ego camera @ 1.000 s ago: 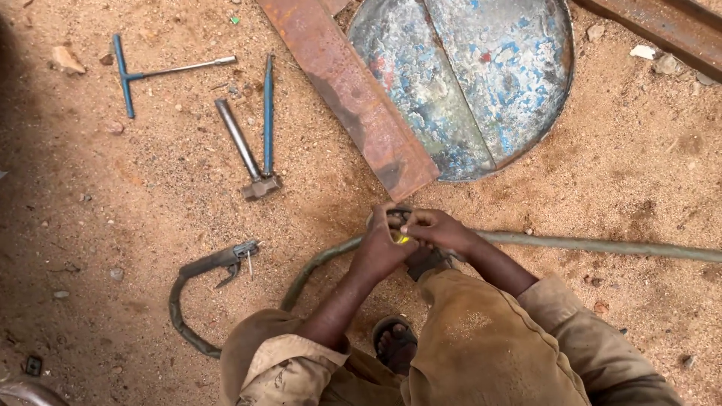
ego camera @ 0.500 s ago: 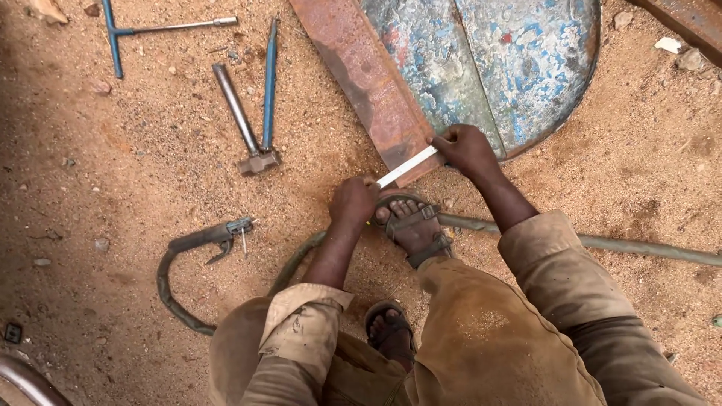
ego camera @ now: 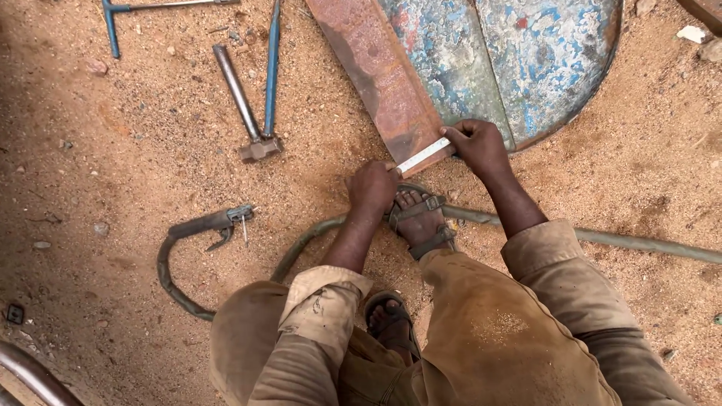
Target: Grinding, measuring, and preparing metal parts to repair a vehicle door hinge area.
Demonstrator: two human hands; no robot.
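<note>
Sandy, reddish ground point(ego camera: 113, 301) fills the head view, seen from above a crouched person in dusty tan work clothes.

A white measuring tape point(ego camera: 423, 156) is stretched between the two hands, laid across the near end of a long rusty steel bar point(ego camera: 383, 79). The left hand point(ego camera: 371, 188) is closed on the tape's near end, pinned low at the bar's corner. The right hand point(ego camera: 478, 146) is closed on the far end, fingers curled over it, resting where the bar meets a large round metal lid point(ego camera: 526, 60) with flaking blue paint. A sandalled foot point(ego camera: 418, 218) is planted on a bent grey pipe point(ego camera: 639, 242) just below the hands.

For a sound reading, the tape is best kept taut, flat against the steel and square to the bar's edge, with the near end held fast at the corner.

Left of the bar, well apart from the hands, a hammer point(ego camera: 242, 105), a blue rod point(ego camera: 271, 68) and a blue T-handled tool point(ego camera: 120, 15) lie on the sand. Nearer the knees lies a curved clamp-like tool point(ego camera: 188, 248).

No containers are seen; the lid lies flat and nothing is held in it.
</note>
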